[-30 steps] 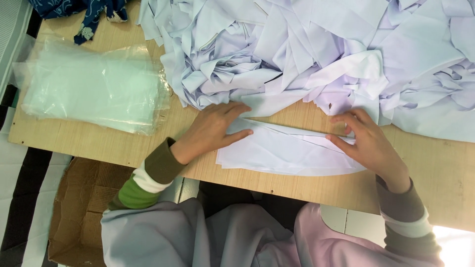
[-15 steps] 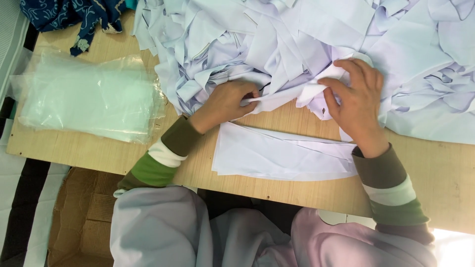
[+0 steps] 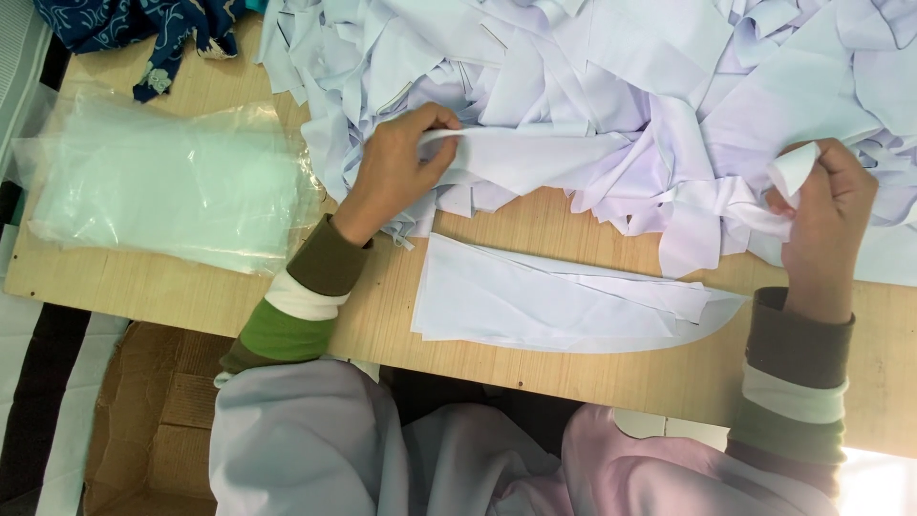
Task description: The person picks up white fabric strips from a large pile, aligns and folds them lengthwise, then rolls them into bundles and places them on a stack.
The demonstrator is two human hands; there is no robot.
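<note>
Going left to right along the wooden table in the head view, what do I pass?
Clear plastic bag → left hand pinching a white fabric strip → flat stack of white curved fabric pieces → right hand.

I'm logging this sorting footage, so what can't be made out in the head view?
- White fabric pile: top and right cut off by the frame; piece count unclear.
- Strip between left hand and right hand: its middle merges into the pile.
- Cardboard box: inside hidden by the table and sleeve.
</note>
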